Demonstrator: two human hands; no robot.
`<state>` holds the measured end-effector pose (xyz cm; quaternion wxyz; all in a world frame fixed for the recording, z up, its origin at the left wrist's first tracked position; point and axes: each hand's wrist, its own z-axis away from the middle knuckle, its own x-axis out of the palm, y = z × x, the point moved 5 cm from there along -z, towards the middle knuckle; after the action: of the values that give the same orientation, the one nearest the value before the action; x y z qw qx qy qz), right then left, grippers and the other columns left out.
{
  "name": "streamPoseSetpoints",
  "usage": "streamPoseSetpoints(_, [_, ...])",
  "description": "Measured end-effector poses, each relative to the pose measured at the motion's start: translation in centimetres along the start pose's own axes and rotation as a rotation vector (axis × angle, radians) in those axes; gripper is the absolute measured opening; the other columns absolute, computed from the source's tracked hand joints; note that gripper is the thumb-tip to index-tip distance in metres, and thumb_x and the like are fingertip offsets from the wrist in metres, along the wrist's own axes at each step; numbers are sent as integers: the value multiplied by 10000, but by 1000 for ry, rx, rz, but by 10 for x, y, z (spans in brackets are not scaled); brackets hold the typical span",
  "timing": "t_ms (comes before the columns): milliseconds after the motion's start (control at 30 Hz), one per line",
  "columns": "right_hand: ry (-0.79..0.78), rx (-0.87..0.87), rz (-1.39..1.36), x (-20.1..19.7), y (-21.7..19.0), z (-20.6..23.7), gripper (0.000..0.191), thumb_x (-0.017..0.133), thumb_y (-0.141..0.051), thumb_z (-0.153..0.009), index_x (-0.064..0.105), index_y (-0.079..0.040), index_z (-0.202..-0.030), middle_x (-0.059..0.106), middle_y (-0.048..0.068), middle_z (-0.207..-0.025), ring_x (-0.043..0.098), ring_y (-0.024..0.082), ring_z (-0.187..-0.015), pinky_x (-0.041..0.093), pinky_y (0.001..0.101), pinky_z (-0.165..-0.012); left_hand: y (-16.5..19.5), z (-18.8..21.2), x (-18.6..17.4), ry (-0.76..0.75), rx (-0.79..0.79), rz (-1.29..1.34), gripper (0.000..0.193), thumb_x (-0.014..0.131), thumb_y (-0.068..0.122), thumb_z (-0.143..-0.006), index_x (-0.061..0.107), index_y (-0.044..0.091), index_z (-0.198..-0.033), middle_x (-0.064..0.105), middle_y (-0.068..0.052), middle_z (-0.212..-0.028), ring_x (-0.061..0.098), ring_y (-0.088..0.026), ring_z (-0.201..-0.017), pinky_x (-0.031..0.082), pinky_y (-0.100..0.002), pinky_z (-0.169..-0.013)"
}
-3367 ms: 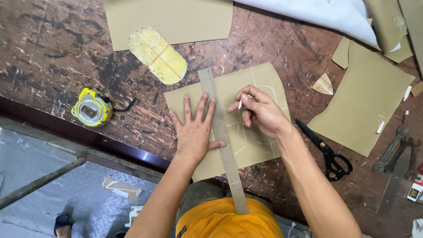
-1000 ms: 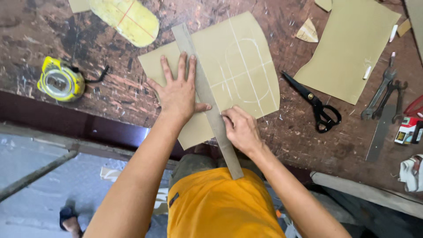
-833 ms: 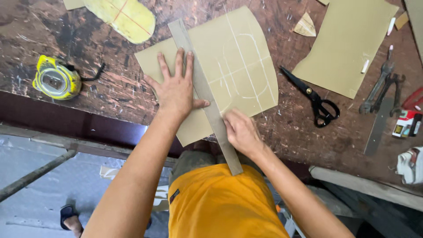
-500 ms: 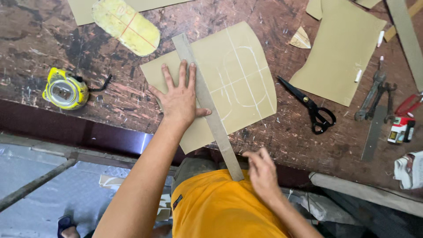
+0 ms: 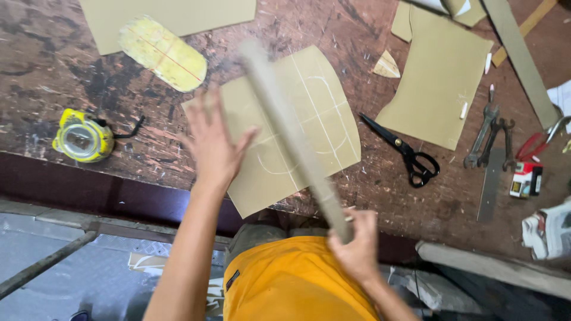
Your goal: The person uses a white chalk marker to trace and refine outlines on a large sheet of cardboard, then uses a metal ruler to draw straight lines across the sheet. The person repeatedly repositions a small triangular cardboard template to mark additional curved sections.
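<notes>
The right hand (image 5: 357, 249) grips the long ruler's (image 5: 291, 139) near end, lifting it off the chalk-marked tan sheet (image 5: 309, 101) — the left hand (image 5: 215, 145) hovers spread, holding nothing; repositioning needs a steady re-lay.

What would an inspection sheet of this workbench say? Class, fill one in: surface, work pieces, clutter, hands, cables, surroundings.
Surface: worn wooden workbench, scratched and stained.
Work pieces: tan sheet marked with white lines; long straightedge, motion-blurred, above it.
Clutter: yellow tape measure, yellow oval template, black scissors, spanners, larger tan piece, small offcut.
Hands: left hand open, fingers spread over the sheet; right hand grips the straightedge's near end.
Cables: nothing seen.
Surroundings: metal floor plate below the bench edge.
</notes>
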<state>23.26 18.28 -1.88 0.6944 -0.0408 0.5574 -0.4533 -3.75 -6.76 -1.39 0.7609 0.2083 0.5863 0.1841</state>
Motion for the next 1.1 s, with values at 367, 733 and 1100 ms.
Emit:
streamPoseSetpoints(367, [426,-211,240,-160,29,-167,519,756,-149,-800,596,65,-1244,487,229,-1240,540,406,-1181,463,496,-1015,-56,60,-22,508,-46,269,456,630,52,-961,572,27,-1413,457,-265,-1464,478,-434,-1368,421,-472,-1142])
streamPoseSetpoints(733, [350,-278,294,-173,28,-211,573,736,-161,-829,554,56,-1327,489,254,-1256,533,453,-1192,468,503,-1015,-12,-58,-62,580,-28,112,493,688,42,-881,606,21,-1366,517,-250,-1338,520,-436,-1251,421,-496,-1068])
streamPoseSetpoints(1100, [172,-355,-50,-43,-5,-104,499,772,-172,-758,582,18,-1179,501,170,-1132,563,301,-1046,493,423,-892,1,-42,-5,500,124,146,538,508,-63,-904,571,50,-1426,532,-197,-1459,495,-380,-1380,362,-490,-1200])
